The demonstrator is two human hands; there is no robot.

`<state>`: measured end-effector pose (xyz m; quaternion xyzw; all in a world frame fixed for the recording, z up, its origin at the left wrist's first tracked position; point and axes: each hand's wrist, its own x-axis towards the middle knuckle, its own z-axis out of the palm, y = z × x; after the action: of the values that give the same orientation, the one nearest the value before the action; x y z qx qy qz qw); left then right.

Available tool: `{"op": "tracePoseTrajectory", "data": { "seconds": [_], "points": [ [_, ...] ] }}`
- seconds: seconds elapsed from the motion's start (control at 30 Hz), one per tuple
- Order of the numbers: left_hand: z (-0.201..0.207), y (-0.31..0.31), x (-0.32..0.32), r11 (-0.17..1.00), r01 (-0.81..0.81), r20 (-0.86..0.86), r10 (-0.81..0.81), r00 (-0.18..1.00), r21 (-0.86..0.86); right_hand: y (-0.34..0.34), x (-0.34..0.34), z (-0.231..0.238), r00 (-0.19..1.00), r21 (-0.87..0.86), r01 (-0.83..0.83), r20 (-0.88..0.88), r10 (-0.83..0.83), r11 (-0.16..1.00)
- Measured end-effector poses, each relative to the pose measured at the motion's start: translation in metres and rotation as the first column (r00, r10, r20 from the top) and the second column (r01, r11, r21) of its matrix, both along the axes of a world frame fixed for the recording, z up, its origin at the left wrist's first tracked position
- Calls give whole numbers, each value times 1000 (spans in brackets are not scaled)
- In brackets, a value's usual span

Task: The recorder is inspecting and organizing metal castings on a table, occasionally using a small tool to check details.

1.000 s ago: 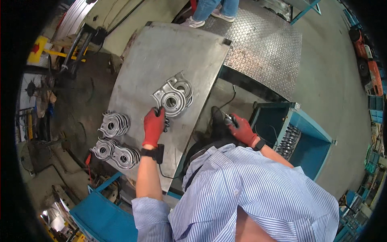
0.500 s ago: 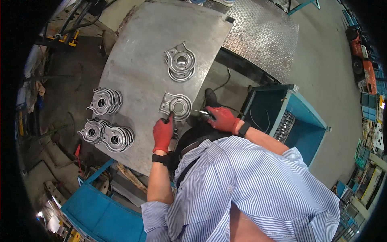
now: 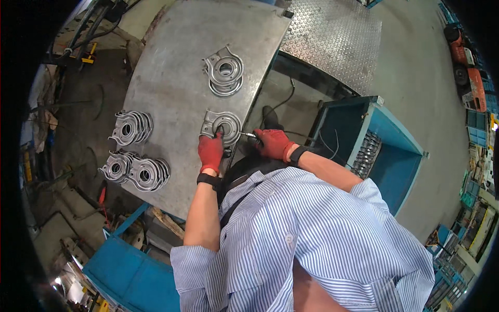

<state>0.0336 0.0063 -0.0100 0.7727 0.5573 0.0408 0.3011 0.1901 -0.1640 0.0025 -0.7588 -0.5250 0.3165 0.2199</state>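
We hold a slim tool [image 3: 249, 134] in our right hand [image 3: 274, 144], the grip closed around it, its tip at the rim of a round metal part [image 3: 233, 122]. That part lies by the right edge of the tabletop [image 3: 171, 78], with our left hand [image 3: 210, 152] touching it; we cannot tell whether that grip clasps it. Similar parts [image 3: 228, 78] sit just beyond.
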Motion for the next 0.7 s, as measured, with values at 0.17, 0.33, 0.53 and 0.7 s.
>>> {"op": "tracePoseTrajectory", "data": {
  "seconds": [0.17,0.33,0.53,0.7],
  "points": [
    [-13,1,2,999,21,26,-22,999,29,-3,-3,4,999,-47,27,-35,-28,999],
    [-10,0,3,996,56,153,-65,986,62,-2,-6,18,997,-51,65,-32,-66,997],
    [-14,3,1,1000,21,47,-21,999,0,-3,-6,13,998,-67,60,-29,-62,996],
    [-10,4,4,999,44,-31,-44,999,-9,-2,-4,6,996,-76,65,-55,-69,995]
  ]
}}
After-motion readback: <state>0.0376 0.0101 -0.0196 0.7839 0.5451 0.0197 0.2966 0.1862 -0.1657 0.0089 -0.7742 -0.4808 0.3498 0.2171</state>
